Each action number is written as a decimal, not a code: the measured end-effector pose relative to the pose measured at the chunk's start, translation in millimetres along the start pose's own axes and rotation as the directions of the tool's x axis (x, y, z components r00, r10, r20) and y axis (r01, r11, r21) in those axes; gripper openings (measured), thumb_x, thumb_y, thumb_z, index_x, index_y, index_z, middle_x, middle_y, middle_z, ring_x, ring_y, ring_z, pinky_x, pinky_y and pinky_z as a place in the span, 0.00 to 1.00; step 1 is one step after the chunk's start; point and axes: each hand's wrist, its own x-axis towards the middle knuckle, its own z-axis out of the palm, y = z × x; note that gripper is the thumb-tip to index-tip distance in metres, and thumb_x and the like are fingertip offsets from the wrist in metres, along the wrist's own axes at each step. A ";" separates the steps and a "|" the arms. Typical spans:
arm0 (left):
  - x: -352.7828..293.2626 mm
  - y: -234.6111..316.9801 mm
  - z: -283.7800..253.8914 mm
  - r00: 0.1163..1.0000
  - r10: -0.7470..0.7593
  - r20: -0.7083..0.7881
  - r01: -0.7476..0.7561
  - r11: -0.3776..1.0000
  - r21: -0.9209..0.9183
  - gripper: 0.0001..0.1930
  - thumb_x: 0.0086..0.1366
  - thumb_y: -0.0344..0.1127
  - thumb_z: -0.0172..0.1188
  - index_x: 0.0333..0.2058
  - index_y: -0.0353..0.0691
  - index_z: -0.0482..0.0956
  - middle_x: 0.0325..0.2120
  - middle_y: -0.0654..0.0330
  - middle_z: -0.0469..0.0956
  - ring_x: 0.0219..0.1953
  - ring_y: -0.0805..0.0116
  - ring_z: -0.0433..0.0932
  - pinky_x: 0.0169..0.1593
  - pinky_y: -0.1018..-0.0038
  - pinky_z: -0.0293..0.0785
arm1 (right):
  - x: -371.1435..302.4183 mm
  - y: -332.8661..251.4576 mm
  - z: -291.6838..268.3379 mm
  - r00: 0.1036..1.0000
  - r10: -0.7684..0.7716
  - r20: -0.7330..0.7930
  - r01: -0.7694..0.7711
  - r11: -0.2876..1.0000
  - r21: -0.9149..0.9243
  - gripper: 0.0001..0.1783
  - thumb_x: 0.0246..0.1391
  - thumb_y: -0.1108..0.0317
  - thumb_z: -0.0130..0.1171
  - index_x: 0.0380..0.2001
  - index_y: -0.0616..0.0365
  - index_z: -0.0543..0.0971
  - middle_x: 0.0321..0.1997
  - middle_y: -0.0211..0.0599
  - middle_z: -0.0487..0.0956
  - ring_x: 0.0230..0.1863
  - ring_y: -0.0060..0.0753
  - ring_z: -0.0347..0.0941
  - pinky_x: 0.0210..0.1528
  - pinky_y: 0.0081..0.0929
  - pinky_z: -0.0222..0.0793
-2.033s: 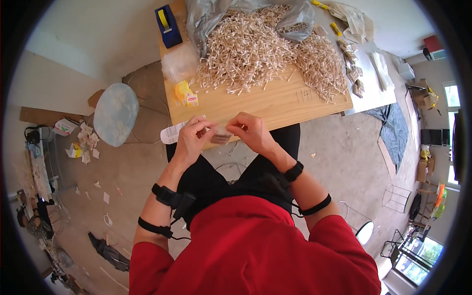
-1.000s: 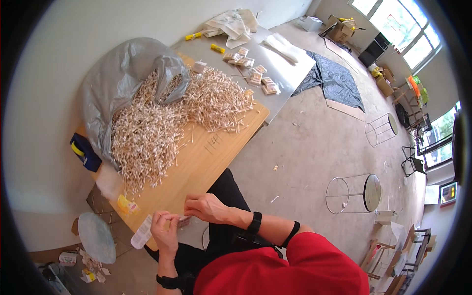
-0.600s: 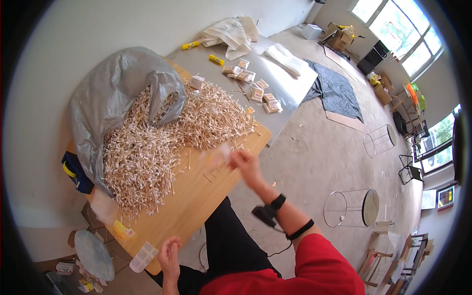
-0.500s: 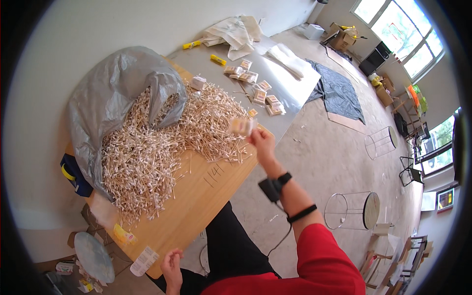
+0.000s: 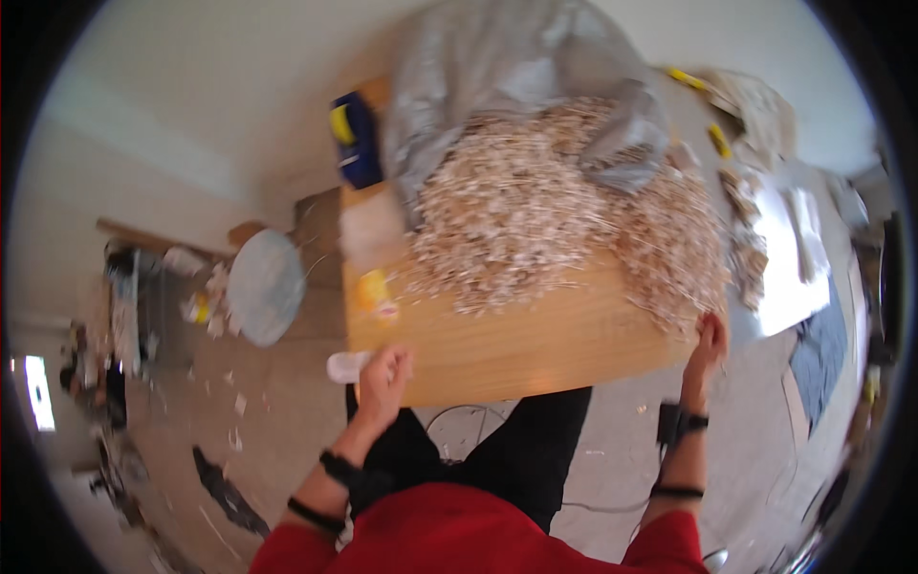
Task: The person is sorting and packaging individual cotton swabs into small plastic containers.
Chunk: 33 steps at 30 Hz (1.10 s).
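Cotton swabs [image 5: 507, 220] heap atop the wooden table [image 5: 516, 359], left hand [image 5: 384, 385] at its front-left edge, right hand [image 5: 708, 346] by its right end, both curled, holds too blurred to tell, grey floor [image 5: 622, 445] beneath it.

Pale walls [image 5: 206, 120] – greyish floor [image 5: 598, 450] – round stool [image 5: 266, 287]

Cotton swabs [image 5: 516, 215] lie heaped on the desk [image 5: 535, 344], far middle to right, a bag [image 5: 497, 57] behind them. A tape dispenser [image 5: 357, 142] sits far left, a slip [image 5: 344, 367] near left beside the left hand [image 5: 384, 385]. Right, a second desk [image 5: 781, 253] holds packs [image 5: 750, 263].
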 end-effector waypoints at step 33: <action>191.1 -110.6 -22.1 0.941 0.336 -0.028 -0.274 0.809 0.521 0.04 0.61 0.36 0.62 0.32 0.46 0.77 0.35 0.63 0.75 0.44 0.61 0.74 0.46 0.61 0.63 | -313.8 -174.0 95.4 0.606 0.273 0.747 -0.075 0.955 -0.288 0.11 0.61 0.82 0.49 0.37 0.66 0.82 0.35 0.38 0.81 0.33 0.26 0.80 0.37 0.22 0.76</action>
